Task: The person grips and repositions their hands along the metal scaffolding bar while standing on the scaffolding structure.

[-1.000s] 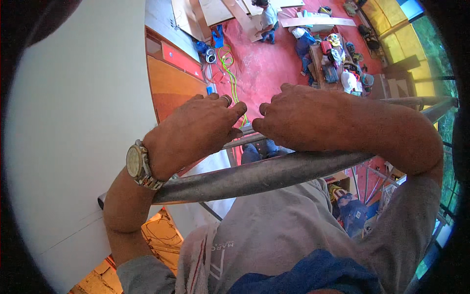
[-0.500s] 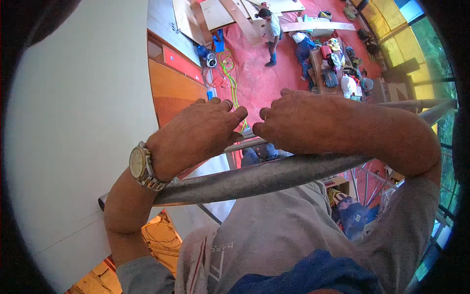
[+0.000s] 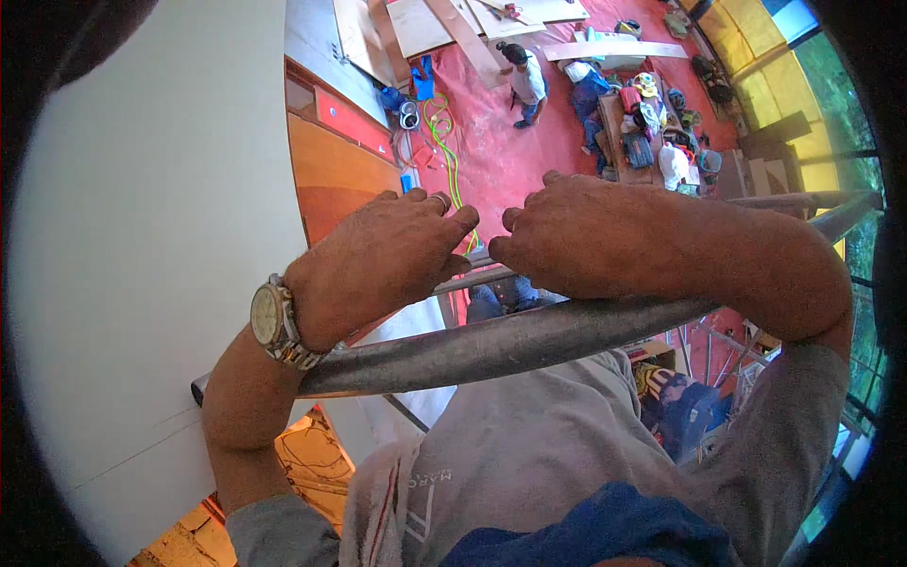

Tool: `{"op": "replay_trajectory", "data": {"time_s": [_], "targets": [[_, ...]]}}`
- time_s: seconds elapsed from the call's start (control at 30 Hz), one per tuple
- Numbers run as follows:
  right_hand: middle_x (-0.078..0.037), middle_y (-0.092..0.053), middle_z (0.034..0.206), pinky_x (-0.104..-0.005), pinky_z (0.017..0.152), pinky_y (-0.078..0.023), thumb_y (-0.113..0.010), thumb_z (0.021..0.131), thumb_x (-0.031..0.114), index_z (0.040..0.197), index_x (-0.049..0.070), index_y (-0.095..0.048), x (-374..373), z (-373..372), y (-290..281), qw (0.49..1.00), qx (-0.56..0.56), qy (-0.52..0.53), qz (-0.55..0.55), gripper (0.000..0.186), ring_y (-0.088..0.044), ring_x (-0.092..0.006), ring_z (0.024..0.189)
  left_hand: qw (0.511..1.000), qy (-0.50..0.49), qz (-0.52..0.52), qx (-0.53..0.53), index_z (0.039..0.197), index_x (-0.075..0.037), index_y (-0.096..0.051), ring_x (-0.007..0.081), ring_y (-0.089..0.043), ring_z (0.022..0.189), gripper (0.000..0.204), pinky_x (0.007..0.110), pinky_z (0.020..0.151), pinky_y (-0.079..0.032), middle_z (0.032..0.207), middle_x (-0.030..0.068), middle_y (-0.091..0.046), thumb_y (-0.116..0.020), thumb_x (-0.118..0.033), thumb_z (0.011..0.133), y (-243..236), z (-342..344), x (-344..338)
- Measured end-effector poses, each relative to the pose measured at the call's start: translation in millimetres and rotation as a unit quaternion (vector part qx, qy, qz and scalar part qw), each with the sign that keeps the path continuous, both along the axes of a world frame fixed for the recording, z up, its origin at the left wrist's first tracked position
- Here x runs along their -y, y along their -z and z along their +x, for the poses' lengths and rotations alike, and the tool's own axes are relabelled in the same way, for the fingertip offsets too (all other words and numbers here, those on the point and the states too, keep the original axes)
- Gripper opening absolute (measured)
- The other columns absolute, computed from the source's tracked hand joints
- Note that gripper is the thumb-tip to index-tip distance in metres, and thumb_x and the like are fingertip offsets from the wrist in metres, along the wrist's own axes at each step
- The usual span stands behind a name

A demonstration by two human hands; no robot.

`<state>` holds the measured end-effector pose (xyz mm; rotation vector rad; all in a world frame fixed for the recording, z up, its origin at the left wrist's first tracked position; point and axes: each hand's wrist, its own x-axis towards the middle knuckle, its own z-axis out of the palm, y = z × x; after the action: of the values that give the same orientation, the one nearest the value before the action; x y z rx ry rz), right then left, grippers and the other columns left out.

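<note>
A thick grey metal pipe [image 3: 472, 352] crosses in front of my chest, and both wrists drape over it. My left hand [image 3: 378, 241] hangs beyond the pipe with its loose fingers apart and nothing in it. A metal-band watch [image 3: 274, 314] is on that wrist, and a ring [image 3: 440, 202] is on one finger. My right hand [image 3: 576, 227] droops from the other side, its fingers bent, apart and seemingly holding nothing. The fingertips of the two hands face each other across a small gap. A thinner rail [image 3: 477, 277] runs beneath them.
A pale wall panel [image 3: 170, 208] fills the left. Far below, a person [image 3: 525, 85] stands on red floor sheeting [image 3: 472, 142]. A yellow-green hose [image 3: 452, 175] lies there, beside a table [image 3: 614, 142] piled with bags and clothes. Boards [image 3: 425, 28] lie at the back.
The person below has turned and bent forward slightly. Something dark blue below, beside my right arm, has shifted a little. My hands have stayed in place.
</note>
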<state>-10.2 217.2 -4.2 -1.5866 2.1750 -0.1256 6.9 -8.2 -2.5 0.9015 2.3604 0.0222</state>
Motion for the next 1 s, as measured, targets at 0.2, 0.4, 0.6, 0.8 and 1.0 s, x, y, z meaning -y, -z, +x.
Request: {"op": "replay_trajectory", "data": {"time_s": [0.2, 0.4, 0.6, 0.8, 1.0], "targets": [[-0.013, -0.071, 0.099, -0.0438, 0.086, -0.053, -0.064, 0.094, 0.017, 0.115, 0.002, -0.067, 1.6, 2.2, -0.4, 0.999, -0.018, 0.000, -0.034, 0.026, -0.072, -0.0283, 0.094, 1.000, -0.004, -0.001, 0.008, 0.136, -0.006, -0.056, 0.0353, -0.064, 0.114, 0.049, 0.047, 0.100, -0.051, 0.116, 0.0169, -0.068, -0.071, -0.028, 0.095, -1.4, -0.2, 1.2], [-0.013, -0.071, 0.100, -0.0438, 0.087, -0.053, -0.064, 0.094, 0.016, 0.116, 0.002, -0.067, -5.3, -2.3, -4.0, 0.999, -0.031, -0.008, -0.012, 0.026, -0.072, -0.0282, 0.095, 1.000, 0.005, -0.004, 0.001, 0.137, -0.006, -0.056, 0.0353, -0.064, 0.115, 0.049, 0.047, 0.100, -0.051, 0.117, 0.0167, -0.069, -0.071, -0.029, 0.095, -2.1, -2.9, -3.3], [-0.013, -0.072, 0.100, -0.0435, 0.087, -0.053, -0.063, 0.094, 0.016, 0.115, 0.002, -0.067, -3.7, 1.6, -3.9, 0.999, -0.049, -0.008, -0.005, 0.026, -0.072, -0.0285, 0.095, 1.000, 0.006, 0.000, -0.010, 0.138, -0.006, -0.056, 0.0352, -0.064, 0.116, 0.050, 0.046, 0.100, -0.051, 0.119, 0.0166, -0.069, -0.070, -0.029, 0.096, 1.0, -1.6, -0.8], [-0.013, -0.072, 0.099, -0.0430, 0.087, -0.053, -0.063, 0.095, 0.017, 0.115, 0.002, -0.067, -3.4, -0.2, -0.7, 1.000, -0.029, 0.007, 0.003, 0.025, -0.072, -0.0278, 0.095, 1.000, 0.002, 0.016, -0.008, 0.138, -0.007, -0.056, 0.0351, -0.064, 0.115, 0.050, 0.046, 0.100, -0.051, 0.118, 0.0161, -0.069, -0.071, -0.029, 0.096, 1.8, -1.7, -0.6], [-0.012, -0.071, 0.099, -0.0423, 0.087, -0.053, -0.063, 0.095, 0.016, 0.114, 0.002, -0.067, -7.7, -2.6, 7.1, 0.998, -0.045, -0.028, -0.019, 0.024, -0.072, -0.0271, 0.096, 1.000, 0.009, 0.024, -0.013, 0.137, -0.007, -0.056, 0.0343, -0.064, 0.112, 0.049, 0.045, 0.099, -0.052, 0.114, 0.0151, -0.068, -0.071, -0.028, 0.096, -2.8, -1.9, -3.1]]}}
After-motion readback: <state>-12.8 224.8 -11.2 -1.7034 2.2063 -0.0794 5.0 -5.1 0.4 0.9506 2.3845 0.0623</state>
